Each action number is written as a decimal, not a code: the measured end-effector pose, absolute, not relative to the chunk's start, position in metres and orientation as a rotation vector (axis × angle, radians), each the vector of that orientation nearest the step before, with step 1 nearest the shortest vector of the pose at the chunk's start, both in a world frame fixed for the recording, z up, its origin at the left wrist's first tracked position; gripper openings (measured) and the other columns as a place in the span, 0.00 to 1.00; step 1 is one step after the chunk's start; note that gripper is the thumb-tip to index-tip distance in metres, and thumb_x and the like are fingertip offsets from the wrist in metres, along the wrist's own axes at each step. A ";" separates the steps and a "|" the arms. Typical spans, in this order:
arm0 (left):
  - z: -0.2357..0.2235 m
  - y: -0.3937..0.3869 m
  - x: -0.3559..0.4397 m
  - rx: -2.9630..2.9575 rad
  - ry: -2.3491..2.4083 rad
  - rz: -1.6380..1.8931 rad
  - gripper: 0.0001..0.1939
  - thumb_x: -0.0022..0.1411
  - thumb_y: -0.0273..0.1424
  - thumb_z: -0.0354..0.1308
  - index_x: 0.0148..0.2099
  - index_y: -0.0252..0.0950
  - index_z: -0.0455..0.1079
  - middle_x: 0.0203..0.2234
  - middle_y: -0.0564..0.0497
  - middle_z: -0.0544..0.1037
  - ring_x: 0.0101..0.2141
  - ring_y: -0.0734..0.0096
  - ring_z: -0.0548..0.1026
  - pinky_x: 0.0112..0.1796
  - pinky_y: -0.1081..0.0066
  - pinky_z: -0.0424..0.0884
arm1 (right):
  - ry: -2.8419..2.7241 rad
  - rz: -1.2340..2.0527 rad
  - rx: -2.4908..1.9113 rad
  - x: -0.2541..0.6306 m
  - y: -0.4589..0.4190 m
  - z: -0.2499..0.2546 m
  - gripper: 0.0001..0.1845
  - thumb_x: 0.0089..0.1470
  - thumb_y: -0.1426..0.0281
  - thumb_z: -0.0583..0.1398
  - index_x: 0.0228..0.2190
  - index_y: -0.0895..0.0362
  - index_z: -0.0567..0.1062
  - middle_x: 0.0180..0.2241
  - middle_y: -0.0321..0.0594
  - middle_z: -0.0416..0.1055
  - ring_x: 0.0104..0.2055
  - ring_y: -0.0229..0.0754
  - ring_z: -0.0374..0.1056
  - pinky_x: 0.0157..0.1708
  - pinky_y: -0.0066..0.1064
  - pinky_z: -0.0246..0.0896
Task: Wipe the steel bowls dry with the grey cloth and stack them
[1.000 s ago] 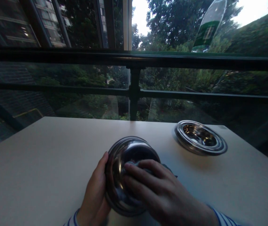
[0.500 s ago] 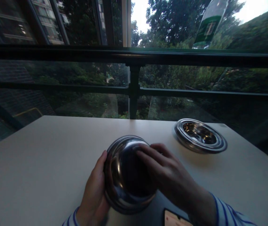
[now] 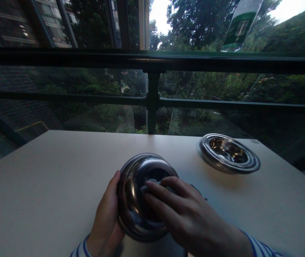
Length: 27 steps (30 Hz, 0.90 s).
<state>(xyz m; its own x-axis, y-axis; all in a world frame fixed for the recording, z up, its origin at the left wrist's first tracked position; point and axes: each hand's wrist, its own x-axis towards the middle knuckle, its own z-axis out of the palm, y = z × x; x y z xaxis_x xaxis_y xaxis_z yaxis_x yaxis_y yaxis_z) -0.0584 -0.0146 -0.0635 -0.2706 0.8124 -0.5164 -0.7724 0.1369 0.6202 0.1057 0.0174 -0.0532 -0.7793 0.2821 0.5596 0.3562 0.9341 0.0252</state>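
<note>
Low over the white table, my left hand [image 3: 106, 210] grips a shiny steel bowl [image 3: 135, 217] by its left edge, thumb along the rim. The bowl is tilted, and what looks like its rounded underside faces me. My right hand [image 3: 179, 210] lies across the middle of the bowl, fingers bent and pressed together against the metal. A crumpled greyish piece [image 3: 152, 181], perhaps a cloth, shows at these fingertips. Most of it is hidden under the hand, and a dark edge sticks out behind the knuckles.
Steel dishes [image 3: 228, 153], seemingly stacked, sit at the table's [image 3: 61, 178] far right. Beyond the far edge runs a dark green railing [image 3: 88, 59] before glass. A bottle with a green label [image 3: 239, 30] stands above the rail. A phone is almost wholly hidden under my right arm.
My right hand has slid left and down across the bowl, from its upper right to its middle. The greyish piece now shows, and the phone is mostly covered. My left hand keeps its grip.
</note>
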 end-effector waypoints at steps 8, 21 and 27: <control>-0.067 -0.016 -0.060 0.065 1.046 1.503 0.15 0.60 0.33 0.52 0.44 0.30 0.72 0.30 0.44 0.81 0.32 0.60 0.78 0.37 0.61 0.74 | -2.547 -0.089 -0.421 0.103 0.016 -0.050 0.15 0.58 0.77 0.49 0.45 0.63 0.70 0.47 0.48 0.69 0.43 0.46 0.62 0.40 0.37 0.67; -0.067 -0.015 -0.061 0.118 1.042 1.537 0.15 0.60 0.32 0.51 0.45 0.31 0.71 0.33 0.45 0.80 0.32 0.62 0.78 0.36 0.62 0.75 | -2.548 -0.070 -0.511 0.105 0.019 -0.045 0.15 0.60 0.76 0.48 0.46 0.64 0.69 0.50 0.47 0.66 0.46 0.47 0.59 0.44 0.38 0.64; -0.066 -0.014 -0.060 0.068 1.068 1.531 0.15 0.61 0.33 0.50 0.42 0.30 0.73 0.28 0.45 0.81 0.31 0.62 0.78 0.35 0.62 0.75 | -2.595 -0.039 -0.471 0.104 0.016 -0.044 0.15 0.60 0.74 0.49 0.46 0.64 0.69 0.50 0.46 0.66 0.46 0.47 0.59 0.43 0.38 0.63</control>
<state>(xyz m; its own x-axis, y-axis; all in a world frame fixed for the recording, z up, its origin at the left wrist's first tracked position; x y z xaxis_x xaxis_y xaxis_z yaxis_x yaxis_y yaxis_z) -0.0598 -0.0139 -0.0664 -0.2910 0.8107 -0.5080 -0.7568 0.1297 0.6406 0.1039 0.0157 -0.0442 -0.8162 0.3220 0.4798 0.3364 0.9399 -0.0586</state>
